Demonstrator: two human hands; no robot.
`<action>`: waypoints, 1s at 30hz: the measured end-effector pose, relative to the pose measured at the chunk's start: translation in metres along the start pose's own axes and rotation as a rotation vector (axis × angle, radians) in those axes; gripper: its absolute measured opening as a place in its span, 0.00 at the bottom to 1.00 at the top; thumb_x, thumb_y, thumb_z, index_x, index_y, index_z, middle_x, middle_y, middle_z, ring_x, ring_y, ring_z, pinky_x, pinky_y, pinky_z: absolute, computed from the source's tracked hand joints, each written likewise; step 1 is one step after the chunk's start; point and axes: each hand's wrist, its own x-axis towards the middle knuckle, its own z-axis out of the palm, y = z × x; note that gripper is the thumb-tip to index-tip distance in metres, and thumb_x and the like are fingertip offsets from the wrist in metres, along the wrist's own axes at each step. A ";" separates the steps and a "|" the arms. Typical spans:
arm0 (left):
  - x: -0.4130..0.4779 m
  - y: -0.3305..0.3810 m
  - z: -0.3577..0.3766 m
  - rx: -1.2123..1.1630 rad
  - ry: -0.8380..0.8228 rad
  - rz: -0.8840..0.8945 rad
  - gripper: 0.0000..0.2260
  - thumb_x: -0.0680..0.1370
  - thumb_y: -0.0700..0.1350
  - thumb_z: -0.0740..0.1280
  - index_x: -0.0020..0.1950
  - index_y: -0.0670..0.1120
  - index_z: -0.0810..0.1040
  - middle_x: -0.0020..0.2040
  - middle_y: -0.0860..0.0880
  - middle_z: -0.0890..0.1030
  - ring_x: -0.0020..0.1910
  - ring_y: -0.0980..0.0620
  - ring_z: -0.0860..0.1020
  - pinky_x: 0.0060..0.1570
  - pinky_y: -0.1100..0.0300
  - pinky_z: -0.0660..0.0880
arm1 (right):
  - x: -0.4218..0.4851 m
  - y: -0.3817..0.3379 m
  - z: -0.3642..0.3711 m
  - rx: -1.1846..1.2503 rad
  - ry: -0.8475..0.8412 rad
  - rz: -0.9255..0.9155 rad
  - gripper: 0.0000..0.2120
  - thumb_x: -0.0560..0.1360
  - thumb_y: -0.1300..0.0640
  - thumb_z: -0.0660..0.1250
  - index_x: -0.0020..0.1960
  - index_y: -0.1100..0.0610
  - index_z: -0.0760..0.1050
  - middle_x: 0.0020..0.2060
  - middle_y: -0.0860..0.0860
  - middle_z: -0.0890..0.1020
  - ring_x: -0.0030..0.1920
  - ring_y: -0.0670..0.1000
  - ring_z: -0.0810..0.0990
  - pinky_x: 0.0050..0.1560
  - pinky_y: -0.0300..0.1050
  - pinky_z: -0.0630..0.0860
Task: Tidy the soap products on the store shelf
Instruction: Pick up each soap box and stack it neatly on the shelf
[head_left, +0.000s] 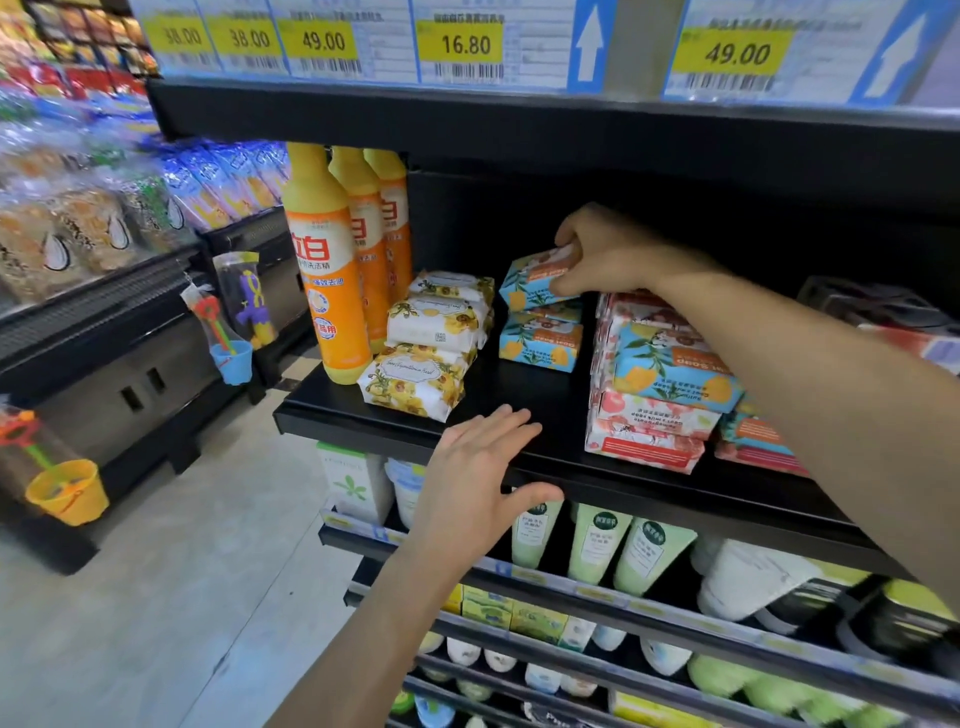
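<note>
Right hand: you had your right hand (597, 254) clamped on the top blue soap box (535, 280), fingers curled over its far side, thumb under its near edge; the grip sat at the box's right end.
Held box: it was at the back middle of the shelf (519, 400), on top of the short blue stack (537, 345); it looked canted against the box beneath; whether it rested or hung just clear, I couldn't tell.
Left hand: your left hand (478, 478) was flat, fingers spread, holding nothing, over the shelf's front lip; contact with the lip was unclear.
Step, as I read it: seating that box square on its stack.
Doing it well: level it first; line its left and front edges with the box below; lower it straight rather than sliding, since a slide would likely drag the stack askew; let go only once it lay flat.
Spare hand: it seemed free to steady the stack's front face.
Neighbours: the floral packs (431, 332) stood just to the left; the mixed pile (649, 421) lay to the right, a matching blue box (670, 364) on top of its pink ones.
Risk: your forearm crossed above that pile; a dropped elbow could have toppled it.
</note>
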 end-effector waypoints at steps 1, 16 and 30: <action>0.000 0.000 0.000 0.004 0.002 0.000 0.35 0.74 0.71 0.60 0.72 0.50 0.78 0.73 0.52 0.76 0.76 0.55 0.68 0.74 0.69 0.46 | -0.012 -0.002 -0.003 0.017 0.026 -0.011 0.32 0.70 0.52 0.78 0.71 0.56 0.73 0.63 0.54 0.76 0.60 0.54 0.76 0.56 0.46 0.74; -0.014 0.034 -0.038 -0.476 0.063 -0.177 0.18 0.78 0.45 0.74 0.66 0.56 0.77 0.61 0.65 0.81 0.63 0.71 0.74 0.61 0.76 0.68 | -0.232 -0.005 0.030 0.437 0.435 -0.229 0.29 0.70 0.53 0.78 0.70 0.54 0.77 0.63 0.45 0.76 0.63 0.46 0.76 0.60 0.48 0.78; -0.053 0.064 -0.038 -1.307 -0.010 -0.487 0.23 0.75 0.42 0.72 0.70 0.44 0.76 0.60 0.43 0.85 0.59 0.44 0.84 0.53 0.53 0.83 | -0.277 -0.011 0.096 0.890 0.325 -0.114 0.30 0.73 0.59 0.77 0.73 0.50 0.72 0.69 0.41 0.74 0.72 0.44 0.72 0.67 0.39 0.74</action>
